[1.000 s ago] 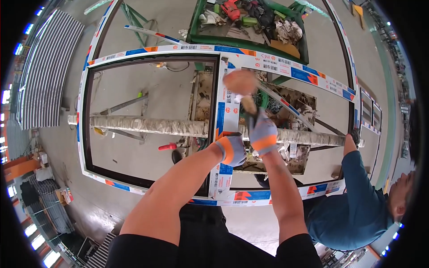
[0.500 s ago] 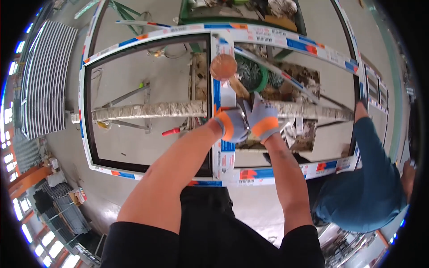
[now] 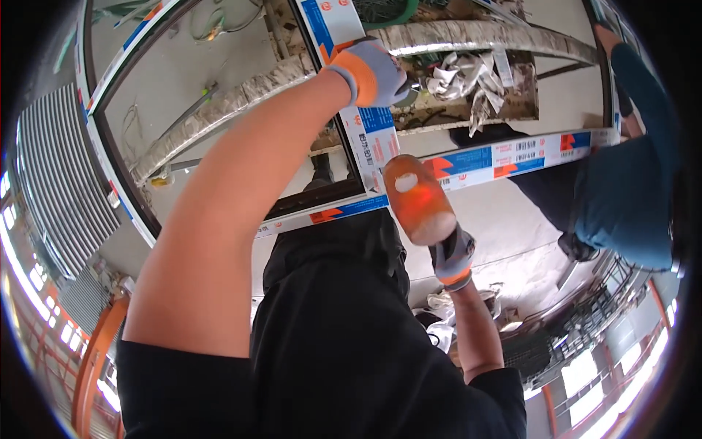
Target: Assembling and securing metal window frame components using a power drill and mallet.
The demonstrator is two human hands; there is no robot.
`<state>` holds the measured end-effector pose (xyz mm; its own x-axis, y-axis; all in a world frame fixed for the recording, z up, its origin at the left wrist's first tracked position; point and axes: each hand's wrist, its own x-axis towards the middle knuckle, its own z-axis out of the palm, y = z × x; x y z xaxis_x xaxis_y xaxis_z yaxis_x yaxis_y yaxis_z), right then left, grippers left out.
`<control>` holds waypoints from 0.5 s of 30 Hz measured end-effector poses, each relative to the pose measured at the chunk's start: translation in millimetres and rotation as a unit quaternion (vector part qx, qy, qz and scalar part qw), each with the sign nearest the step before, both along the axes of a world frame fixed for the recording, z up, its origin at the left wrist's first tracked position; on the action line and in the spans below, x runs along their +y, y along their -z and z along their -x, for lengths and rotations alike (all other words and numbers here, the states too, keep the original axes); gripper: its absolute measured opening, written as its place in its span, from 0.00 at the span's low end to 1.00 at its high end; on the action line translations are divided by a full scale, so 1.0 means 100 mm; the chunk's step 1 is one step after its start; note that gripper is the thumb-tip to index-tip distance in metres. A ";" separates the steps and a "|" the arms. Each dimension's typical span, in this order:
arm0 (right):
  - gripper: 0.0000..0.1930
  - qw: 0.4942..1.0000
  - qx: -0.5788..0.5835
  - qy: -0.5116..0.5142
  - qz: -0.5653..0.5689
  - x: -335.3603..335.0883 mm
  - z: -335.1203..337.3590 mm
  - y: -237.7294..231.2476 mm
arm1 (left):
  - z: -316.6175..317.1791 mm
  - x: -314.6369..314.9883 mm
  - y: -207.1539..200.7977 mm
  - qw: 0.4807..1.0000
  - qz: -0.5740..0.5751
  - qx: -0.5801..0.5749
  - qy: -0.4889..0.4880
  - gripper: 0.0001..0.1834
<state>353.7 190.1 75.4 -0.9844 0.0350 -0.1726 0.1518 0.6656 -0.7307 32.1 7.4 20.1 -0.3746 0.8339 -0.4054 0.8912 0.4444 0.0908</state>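
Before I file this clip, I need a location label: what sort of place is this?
Probably a workshop or factory hall: a large film-covered frame, a mallet in the right hand, and a stack of grey lengths at the left.

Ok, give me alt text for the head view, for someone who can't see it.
A gloved right hand holds an orange mallet, seen against the near rail of a large wrapped frame. The gloved left hand is at the frame's middle bar. At right, a co-worker in teal stretches an arm toward it.
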 end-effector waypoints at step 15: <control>0.08 0.965 0.151 0.061 -0.207 -0.66 -0.55 0.03 | -0.08 -0.01 0.13 0.995 -0.078 0.052 -0.014 0.23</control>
<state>408.4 124.2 72.7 -0.9717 0.1580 0.1754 0.0690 0.9007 -0.4289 40.5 6.0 7.4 -0.4320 0.8722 -0.2294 0.8866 0.4574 0.0692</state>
